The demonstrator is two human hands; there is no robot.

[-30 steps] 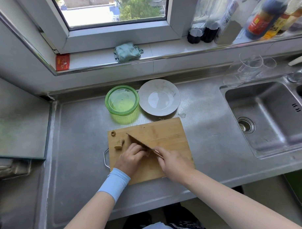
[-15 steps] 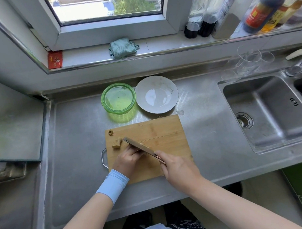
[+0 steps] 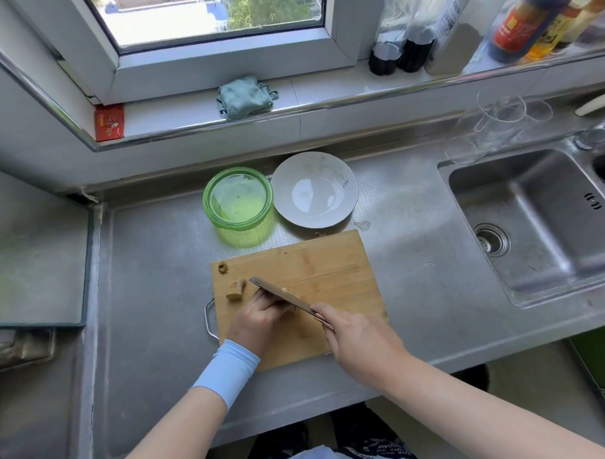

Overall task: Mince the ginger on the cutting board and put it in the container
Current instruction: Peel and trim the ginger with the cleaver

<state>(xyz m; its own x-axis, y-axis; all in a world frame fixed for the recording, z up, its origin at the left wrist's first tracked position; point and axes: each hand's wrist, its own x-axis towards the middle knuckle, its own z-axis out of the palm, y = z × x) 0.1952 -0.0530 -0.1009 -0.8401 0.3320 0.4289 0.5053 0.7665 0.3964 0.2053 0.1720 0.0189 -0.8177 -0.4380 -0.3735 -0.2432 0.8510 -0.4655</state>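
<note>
1. Cutting board [image 3: 327, 264]: pale wood, rectangular, flat on the tabletop [image 3: 156, 258].
2. Ginger chunk [image 3: 236, 288]: tan, knobbly, by the board's left edge; smaller scrap [image 3: 223, 267] just beyond.
3. Container [image 3: 238, 198]: round, green, see-through, uncovered, past the board's far-left corner.

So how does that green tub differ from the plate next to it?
The green container is see-through with upright walls; the plate is opaque, greyish-white and shallow. The container is narrower than the plate. Both are round and stand side by side on the steel counter beyond the cutting board.
</note>
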